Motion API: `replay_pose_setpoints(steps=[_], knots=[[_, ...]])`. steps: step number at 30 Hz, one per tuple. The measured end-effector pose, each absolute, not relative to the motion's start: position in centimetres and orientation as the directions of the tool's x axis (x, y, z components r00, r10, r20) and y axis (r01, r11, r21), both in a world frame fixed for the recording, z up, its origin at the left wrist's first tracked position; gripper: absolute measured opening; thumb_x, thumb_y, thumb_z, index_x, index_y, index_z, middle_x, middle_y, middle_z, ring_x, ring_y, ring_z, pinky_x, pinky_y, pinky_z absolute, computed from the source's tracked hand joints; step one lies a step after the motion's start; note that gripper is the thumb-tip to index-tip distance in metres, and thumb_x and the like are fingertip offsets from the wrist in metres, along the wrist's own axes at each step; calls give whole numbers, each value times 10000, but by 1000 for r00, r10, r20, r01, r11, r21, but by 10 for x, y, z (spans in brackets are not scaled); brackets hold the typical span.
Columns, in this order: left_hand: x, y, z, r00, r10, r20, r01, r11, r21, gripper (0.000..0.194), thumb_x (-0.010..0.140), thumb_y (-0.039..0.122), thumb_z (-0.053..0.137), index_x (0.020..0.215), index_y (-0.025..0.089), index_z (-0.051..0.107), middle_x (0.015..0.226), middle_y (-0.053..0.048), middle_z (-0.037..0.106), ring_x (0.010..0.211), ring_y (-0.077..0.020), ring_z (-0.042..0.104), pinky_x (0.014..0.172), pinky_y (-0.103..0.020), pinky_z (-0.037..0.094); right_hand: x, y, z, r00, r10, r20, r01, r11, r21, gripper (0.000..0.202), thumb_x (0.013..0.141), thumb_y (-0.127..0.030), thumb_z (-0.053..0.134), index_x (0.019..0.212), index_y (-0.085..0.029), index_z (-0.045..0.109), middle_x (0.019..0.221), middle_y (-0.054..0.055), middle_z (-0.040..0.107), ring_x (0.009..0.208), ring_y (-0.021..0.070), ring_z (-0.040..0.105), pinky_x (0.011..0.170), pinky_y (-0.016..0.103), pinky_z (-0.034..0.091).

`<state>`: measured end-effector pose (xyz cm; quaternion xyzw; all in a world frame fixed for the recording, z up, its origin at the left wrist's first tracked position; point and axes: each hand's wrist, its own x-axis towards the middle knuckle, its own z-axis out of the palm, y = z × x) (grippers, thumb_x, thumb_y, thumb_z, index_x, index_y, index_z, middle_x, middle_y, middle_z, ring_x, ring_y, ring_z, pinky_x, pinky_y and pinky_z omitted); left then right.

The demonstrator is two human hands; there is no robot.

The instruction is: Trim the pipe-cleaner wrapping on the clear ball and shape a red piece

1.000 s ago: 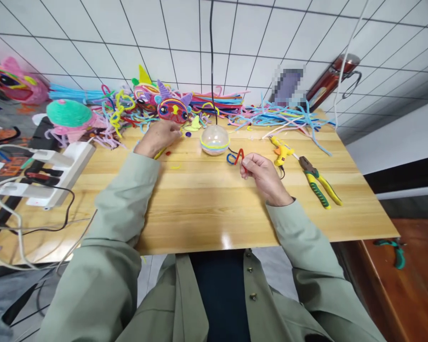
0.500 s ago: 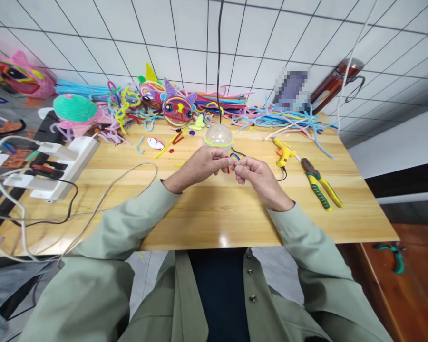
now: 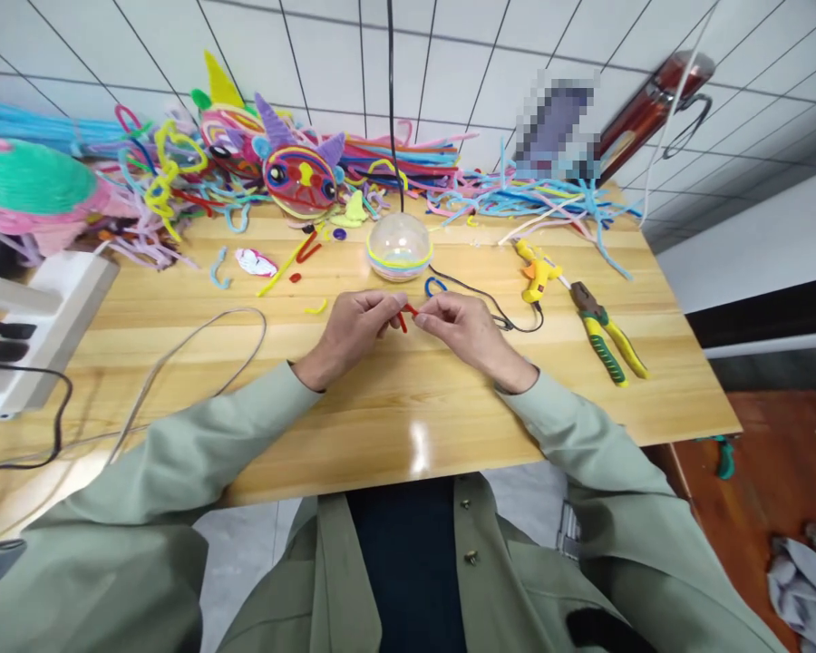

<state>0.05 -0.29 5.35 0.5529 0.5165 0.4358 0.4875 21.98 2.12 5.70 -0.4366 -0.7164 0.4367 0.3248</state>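
A short red pipe cleaner [image 3: 410,309] is bent between my two hands, above the wooden table. My left hand [image 3: 359,326] pinches one part, and a red end hangs below its fingertips. With thumb and forefinger, my right hand [image 3: 463,328] grips the other end. Just beyond them sits a clear dome [image 3: 400,243] with coloured bands around its lower edge. A blue pipe cleaner loop [image 3: 435,287] lies on the table behind my right hand. To the left lie a red bent piece [image 3: 308,250] and a yellow strip [image 3: 286,265].
A yellow glue gun [image 3: 537,277] and pliers [image 3: 605,336] lie to the right. Pipe cleaners [image 3: 503,199] and a decorated fuzzy figure [image 3: 303,177] line the wall. A white power strip [image 3: 61,317] and a loose cable [image 3: 177,340] occupy the left.
The view has shifted, so the table's left end shows less. My hands have come slightly apart, and the red pipe cleaner between them shows more clearly.
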Motion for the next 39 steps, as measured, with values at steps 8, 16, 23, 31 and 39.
replay_pose_setpoints(steps=[8,16,23,31,39], knots=[[-1,-5,42,14,994,-112,6,112,994,447,911,530,819,634,190,734,566,-5,609,516,-106,461,509,-262,336,232,17,53,-379,920,-97,336,40,-941,215,944,-398,789,849,-210,832,764,1,734,672,148,520,658,322,381],[2,-13,45,45,998,-51,113,46,992,491,982,558,784,661,186,760,543,6,584,512,-120,479,513,-269,336,226,12,51,-405,908,110,386,279,-879,211,992,-412,777,974,-208,827,917,29,796,762,165,592,738,328,474],[2,-15,43,64,997,-47,85,41,996,484,992,558,789,682,186,787,553,4,594,512,-116,492,517,-263,358,223,12,49,-426,899,102,397,287,-871,195,1012,-333,728,880,-194,762,817,2,730,716,144,534,713,321,421],[4,-14,41,70,994,-80,87,74,993,412,903,526,835,701,176,759,574,15,604,512,-96,469,504,-241,350,225,10,44,-408,911,54,367,218,-904,198,990,-388,766,963,-198,817,846,7,775,715,150,559,695,319,433],[6,-12,39,90,989,-115,58,110,992,448,885,586,804,701,185,729,622,12,626,517,-103,493,512,-260,389,228,10,42,-394,910,132,405,301,-863,118,994,-300,764,916,-217,795,821,12,736,724,168,593,704,336,453]])
